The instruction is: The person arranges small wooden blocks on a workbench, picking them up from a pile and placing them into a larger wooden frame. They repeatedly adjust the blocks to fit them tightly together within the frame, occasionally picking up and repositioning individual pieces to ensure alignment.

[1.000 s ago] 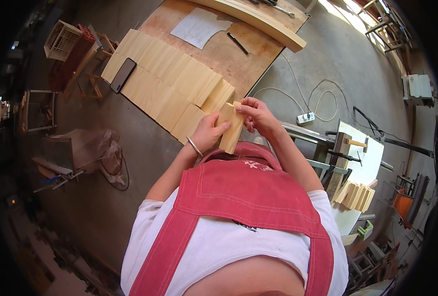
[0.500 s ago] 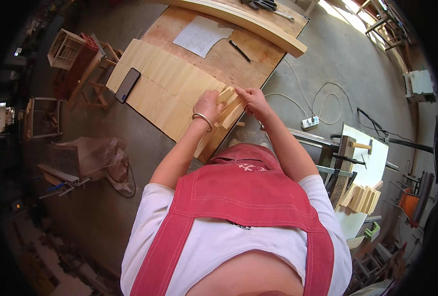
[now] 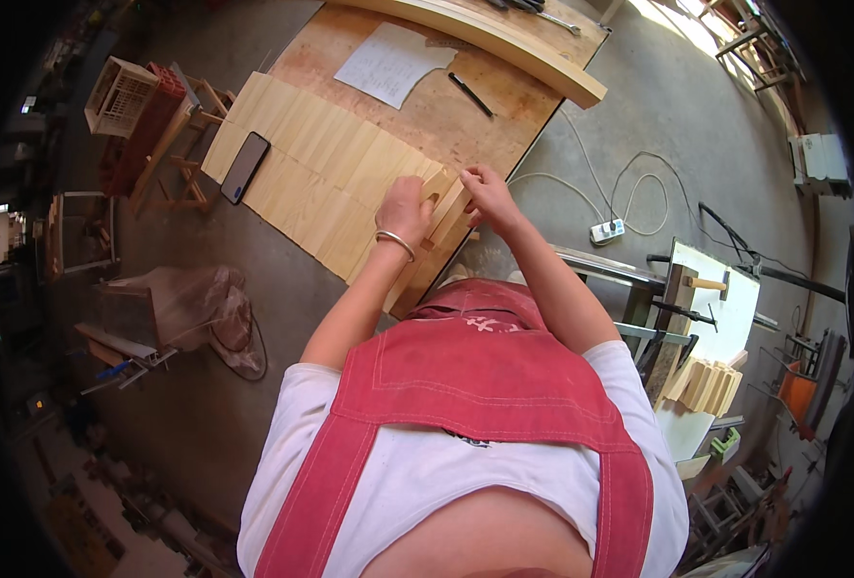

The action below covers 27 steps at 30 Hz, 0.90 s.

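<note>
My left hand (image 3: 405,209), a metal bangle at its wrist, is closed round a short pale wooden strip (image 3: 438,183) near the table's close edge. Just right of it, another wooden strip (image 3: 451,210) stands between my hands. My right hand (image 3: 491,199) has its fingers curled and pinched at that strip's far end; the exact contact is partly hidden. Beside my left hand, rows of pale wooden slats (image 3: 321,159) lie flat, edge to edge, across the table. A dark phone (image 3: 245,168) rests on their far left part.
On the worktable (image 3: 427,130) lie a written sheet of paper (image 3: 388,67), a black pen (image 3: 471,94) and a long timber beam (image 3: 504,46). Right of me, a white board (image 3: 725,289) bears a hammer (image 3: 706,284) and stacked wooden blocks (image 3: 704,387). A power strip (image 3: 607,230) with cables lies on the floor.
My right hand has shifted slightly, its outstretched finger now curled in. The strips between my hands have moved apart from their earlier fanned bunch. The view has tilted slightly.
</note>
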### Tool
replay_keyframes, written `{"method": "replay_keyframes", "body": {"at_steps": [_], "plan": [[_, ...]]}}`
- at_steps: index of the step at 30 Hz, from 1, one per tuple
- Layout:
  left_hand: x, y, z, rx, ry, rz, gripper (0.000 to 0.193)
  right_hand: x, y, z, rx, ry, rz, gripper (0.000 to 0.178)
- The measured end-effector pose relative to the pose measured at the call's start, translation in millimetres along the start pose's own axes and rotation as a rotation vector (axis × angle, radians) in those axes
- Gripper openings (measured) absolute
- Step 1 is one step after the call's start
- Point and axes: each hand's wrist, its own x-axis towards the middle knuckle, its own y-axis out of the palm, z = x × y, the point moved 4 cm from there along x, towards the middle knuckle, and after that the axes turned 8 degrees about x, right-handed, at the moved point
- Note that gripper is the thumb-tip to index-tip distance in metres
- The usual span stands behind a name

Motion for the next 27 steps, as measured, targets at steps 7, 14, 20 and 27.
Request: {"method": "replay_keyframes", "body": {"at_steps": [7,14,20,27], "plan": [[-44,-38,33,-0.396,-0.244,0.020,0.027,-3,-7,-22,0.060,-0.049,-0.034,0.052],[-142,-64,64,-0.860,-0.655,-0.088,0.026,1,-14,-28,-0.468,-0.366,-0.237,0.057],[-222,-13,95,-1.098,-1.050,-0.073,0.022,18,0,-26,-0.051,-0.351,0.014,0.060],[-213,40,98,-1.914,-1.161,-0.163,0.032,17,9,-4,-0.019,-0.197,0.084,0.068]]}}
